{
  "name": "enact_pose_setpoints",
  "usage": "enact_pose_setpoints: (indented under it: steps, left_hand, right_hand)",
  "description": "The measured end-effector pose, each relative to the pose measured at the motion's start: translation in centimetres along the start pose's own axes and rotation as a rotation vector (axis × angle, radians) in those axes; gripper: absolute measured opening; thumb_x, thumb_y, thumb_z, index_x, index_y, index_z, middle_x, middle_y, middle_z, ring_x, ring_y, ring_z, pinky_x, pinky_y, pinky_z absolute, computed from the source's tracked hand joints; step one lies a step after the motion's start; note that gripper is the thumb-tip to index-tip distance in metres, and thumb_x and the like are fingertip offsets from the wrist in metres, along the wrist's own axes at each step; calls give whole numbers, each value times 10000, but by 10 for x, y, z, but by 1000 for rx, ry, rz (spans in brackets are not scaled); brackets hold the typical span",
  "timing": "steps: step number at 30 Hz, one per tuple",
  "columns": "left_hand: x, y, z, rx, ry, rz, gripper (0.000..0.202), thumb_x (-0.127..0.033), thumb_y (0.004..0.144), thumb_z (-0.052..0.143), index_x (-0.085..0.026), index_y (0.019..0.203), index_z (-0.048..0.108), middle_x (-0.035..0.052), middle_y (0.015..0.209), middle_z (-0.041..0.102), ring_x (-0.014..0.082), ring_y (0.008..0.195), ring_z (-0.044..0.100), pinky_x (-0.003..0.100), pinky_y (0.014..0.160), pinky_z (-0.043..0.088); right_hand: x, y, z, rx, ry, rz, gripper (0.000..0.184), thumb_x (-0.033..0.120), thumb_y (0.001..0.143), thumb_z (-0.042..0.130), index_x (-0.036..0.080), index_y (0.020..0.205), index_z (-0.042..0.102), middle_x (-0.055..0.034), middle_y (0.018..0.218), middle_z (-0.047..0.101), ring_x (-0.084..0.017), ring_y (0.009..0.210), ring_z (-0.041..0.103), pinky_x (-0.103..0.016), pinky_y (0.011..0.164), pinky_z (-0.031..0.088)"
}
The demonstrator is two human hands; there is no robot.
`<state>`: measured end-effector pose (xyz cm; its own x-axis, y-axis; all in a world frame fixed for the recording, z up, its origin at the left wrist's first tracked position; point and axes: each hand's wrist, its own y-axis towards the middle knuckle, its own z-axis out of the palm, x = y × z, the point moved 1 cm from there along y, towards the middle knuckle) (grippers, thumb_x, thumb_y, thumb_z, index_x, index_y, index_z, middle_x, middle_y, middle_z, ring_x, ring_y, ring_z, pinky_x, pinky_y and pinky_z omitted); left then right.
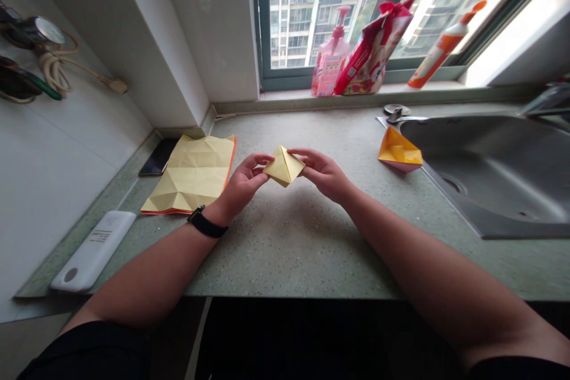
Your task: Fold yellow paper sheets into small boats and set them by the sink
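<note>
"Over the worktop (285, 249), what's held?"

"Left hand (241, 183) and right hand (327, 177) pinch a folded yellow paper (284, 166) at opposite sides; squeezing too hard could crumple it, uneven pulling unfold it."

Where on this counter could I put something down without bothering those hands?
Bare counter lies between the forearms; behind the left hand and right hand, up to the windowsill; and between the right forearm and sink. It's crowded at left, with creased paper sheets, a dark device and a white one, and on the sill, with bottles and a red bag.
</note>
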<state>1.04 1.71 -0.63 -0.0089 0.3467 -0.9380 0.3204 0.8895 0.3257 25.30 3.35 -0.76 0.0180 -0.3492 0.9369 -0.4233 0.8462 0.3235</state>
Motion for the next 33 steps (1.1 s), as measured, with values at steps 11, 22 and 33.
enact_pose_setpoints:
  steps: [11,22,33]
  left_hand:
    - [-3,1,1,12,-211,-87,335,-228,874,704,-240,1207,668,49,1158,718,209,1098,717,406,994,630]
    - [-1,-2,1,10,39,-86,291,-426,996,681,-199,1177,668,71,1107,742,209,1019,719,353,910,611]
    - [-2,-5,4,115,736,19,236,-276,1000,680,-220,1229,702,71,1117,784,269,1098,736,482,1060,554]
  right_hand:
    - [4,-1,-7,32,28,55,377,371,919,717,302,1286,768,-60,1234,785,-264,1134,717,-472,1001,601]
    - [1,-1,-1,34,-114,81,366,571,981,690,242,1125,758,-60,1072,763,-221,974,709,-393,888,585]
    - [-1,-5,2,33,-729,106,359,363,965,679,272,1304,754,-58,1028,813,-234,910,750,-400,852,562]
